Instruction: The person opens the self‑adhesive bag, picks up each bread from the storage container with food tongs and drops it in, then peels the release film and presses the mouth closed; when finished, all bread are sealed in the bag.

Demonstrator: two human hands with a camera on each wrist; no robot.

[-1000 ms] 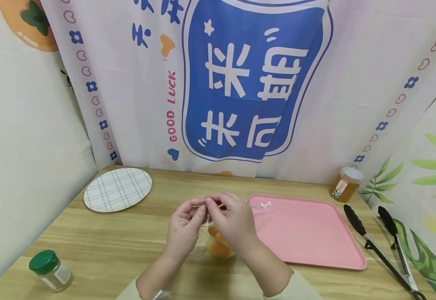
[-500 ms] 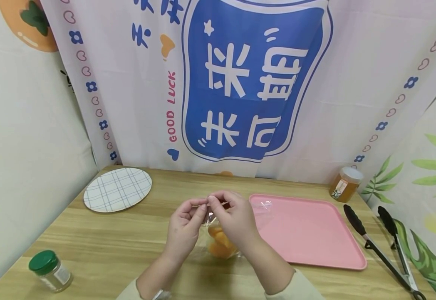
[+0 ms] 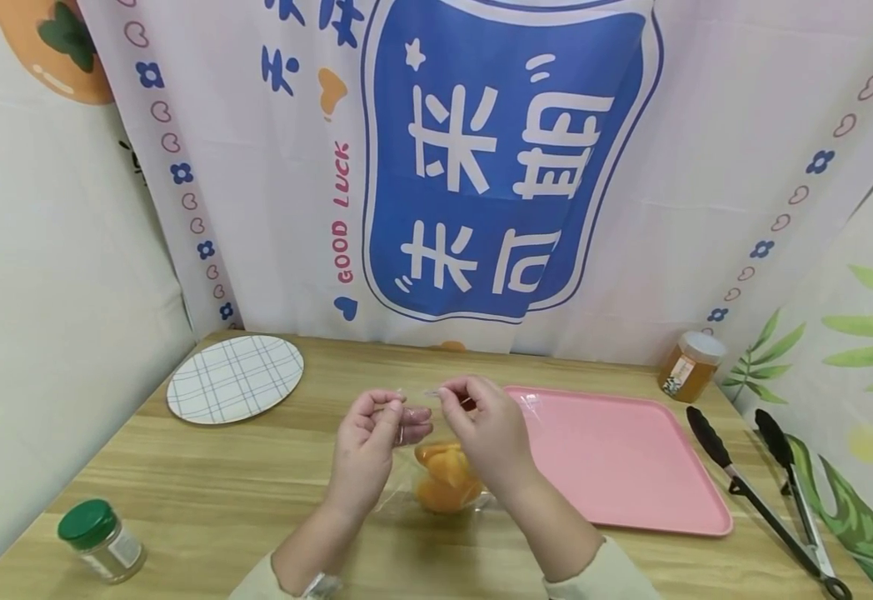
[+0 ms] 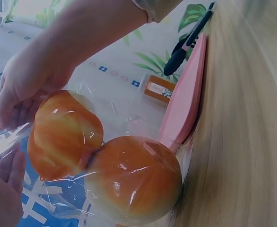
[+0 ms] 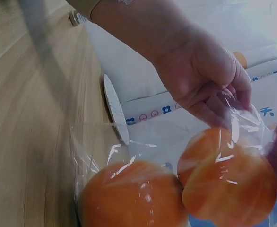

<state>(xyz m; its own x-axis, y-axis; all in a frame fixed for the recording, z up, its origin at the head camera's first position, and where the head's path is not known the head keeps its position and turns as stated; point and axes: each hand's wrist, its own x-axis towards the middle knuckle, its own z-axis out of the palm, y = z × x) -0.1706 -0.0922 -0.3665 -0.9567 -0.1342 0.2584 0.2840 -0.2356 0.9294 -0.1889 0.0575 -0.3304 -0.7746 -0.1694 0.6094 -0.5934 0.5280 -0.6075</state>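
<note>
A clear plastic bag with golden-brown buns inside stands on the table between the hands. In the left wrist view a knotted bun sits above a smooth round bun, both under the film. My left hand pinches the film at the bag's top between thumb and index finger, its other fingers behind the plastic. To the right, my right hand pinches another bit of the top edge with thumb and index finger. A small gap separates the two hands' fingertips, above the buns.
A pink tray lies just right of the bag, with black-tipped tongs beyond it. An amber jar stands at the back right. To the left are a checked plate and a green-lidded shaker jar.
Both hands' fingertips, close together before, have moved apart, the right hand going rightward. More of the buns shows between the hands. The head view has shifted slightly.
</note>
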